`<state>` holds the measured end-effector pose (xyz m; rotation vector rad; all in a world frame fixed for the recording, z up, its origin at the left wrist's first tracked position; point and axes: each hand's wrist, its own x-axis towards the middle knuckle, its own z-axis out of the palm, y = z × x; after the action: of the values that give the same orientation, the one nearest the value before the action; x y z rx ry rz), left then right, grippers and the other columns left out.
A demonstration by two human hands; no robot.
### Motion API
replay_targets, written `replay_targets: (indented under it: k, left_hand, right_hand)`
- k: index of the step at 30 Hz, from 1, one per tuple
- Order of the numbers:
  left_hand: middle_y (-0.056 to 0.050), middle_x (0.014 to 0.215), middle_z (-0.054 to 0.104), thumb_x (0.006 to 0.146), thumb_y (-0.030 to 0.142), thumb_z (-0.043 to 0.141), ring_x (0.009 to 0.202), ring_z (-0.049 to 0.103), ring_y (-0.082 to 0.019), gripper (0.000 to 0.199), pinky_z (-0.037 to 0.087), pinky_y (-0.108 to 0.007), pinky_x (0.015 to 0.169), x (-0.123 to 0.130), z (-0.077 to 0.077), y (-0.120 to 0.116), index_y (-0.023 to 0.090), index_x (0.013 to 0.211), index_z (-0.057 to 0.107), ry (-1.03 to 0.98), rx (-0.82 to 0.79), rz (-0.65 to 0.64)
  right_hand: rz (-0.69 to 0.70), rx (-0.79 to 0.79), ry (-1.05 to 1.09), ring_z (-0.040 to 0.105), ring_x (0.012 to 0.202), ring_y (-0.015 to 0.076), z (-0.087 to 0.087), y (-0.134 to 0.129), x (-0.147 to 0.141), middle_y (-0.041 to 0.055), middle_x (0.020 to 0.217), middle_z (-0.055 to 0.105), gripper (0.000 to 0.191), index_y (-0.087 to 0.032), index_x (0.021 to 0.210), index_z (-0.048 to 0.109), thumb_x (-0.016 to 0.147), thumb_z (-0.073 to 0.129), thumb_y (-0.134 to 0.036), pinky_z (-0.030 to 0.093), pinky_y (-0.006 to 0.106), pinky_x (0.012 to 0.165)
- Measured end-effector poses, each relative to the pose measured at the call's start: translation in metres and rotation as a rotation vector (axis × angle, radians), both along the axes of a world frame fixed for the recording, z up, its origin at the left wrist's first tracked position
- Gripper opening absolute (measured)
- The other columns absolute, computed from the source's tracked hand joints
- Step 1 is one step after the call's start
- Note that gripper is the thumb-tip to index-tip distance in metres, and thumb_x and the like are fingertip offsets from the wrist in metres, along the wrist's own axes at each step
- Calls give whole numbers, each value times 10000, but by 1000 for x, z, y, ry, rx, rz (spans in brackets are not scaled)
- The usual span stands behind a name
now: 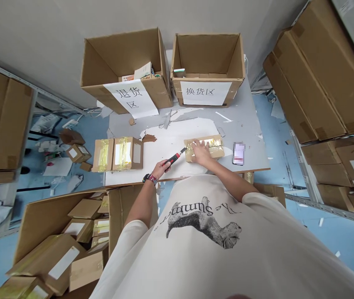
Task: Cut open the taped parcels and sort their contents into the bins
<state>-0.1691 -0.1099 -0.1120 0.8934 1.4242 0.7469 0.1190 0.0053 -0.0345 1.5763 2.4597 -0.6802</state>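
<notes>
My left hand (161, 168) is wrapped round a red and black box cutter (173, 159), whose blade points up and right to the left end of a small taped cardboard box (217, 145). My right hand (201, 153) lies on top of that box with its fingers spread, pressing on the yellowish tape. The box rests on the white surface of the table (164, 160). Whether the blade touches the cardboard I cannot tell. Two taped boxes (127, 153) stand side by side to the left of my left hand. Right of the box lies a phone (238, 153).
Two large open cartons with paper signs, one on the left (102, 93) and one on the right (208, 93), stand at the table's back. A big carton (36, 220) full of boxes is at the lower left. Shelves with cartons (317, 83) flank the table.
</notes>
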Motion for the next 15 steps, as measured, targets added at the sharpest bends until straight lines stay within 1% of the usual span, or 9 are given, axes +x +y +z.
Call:
replay_targets:
  k: [2,5,9,11,13,15]
  left_hand:
    - [-3,702,647,774,898,893,604,501,-129,734,366,-276,579,-2,0,5,204,937,718,32,15,-8]
    - [0,672,626,811,873,881,598,491,-133,692,375,-278,590,-11,2,10,210,895,699,50,2,-65]
    - [-18,673,635,848,819,894,573,465,-135,639,346,-287,571,-24,5,7,206,912,726,-26,-93,-174]
    - [-28,686,650,845,810,911,562,453,-130,635,327,-284,560,-27,5,2,203,929,745,-79,-136,-200]
    - [-27,680,646,829,809,933,544,432,-121,647,299,-277,541,-28,4,-3,197,949,763,-127,-165,-173]
    - [-16,658,619,835,803,935,519,406,-109,674,271,-269,517,-28,2,-5,170,1019,799,-175,-181,-87]
  right_hand:
    - [21,7,23,522,1619,534,-1,-2,2,204,1821,544,747,-230,1588,669,883,905,-298,276,814,1394]
    - [48,31,67,531,1623,514,-3,-5,5,193,1824,557,675,-229,1567,681,921,870,-282,237,838,1400]
    - [58,59,101,573,1589,505,-5,-7,10,182,1784,615,613,-224,1522,704,938,874,-305,207,851,1412]
    - [76,72,116,587,1579,502,-7,-6,13,172,1777,629,595,-226,1517,712,956,874,-340,189,844,1425]
    - [98,95,136,568,1605,500,-11,-5,16,168,1790,622,557,-229,1552,708,1028,813,-388,188,823,1435]
    - [113,130,161,540,1645,473,-16,-4,20,159,1802,616,489,-228,1593,704,1135,656,-391,213,780,1443]
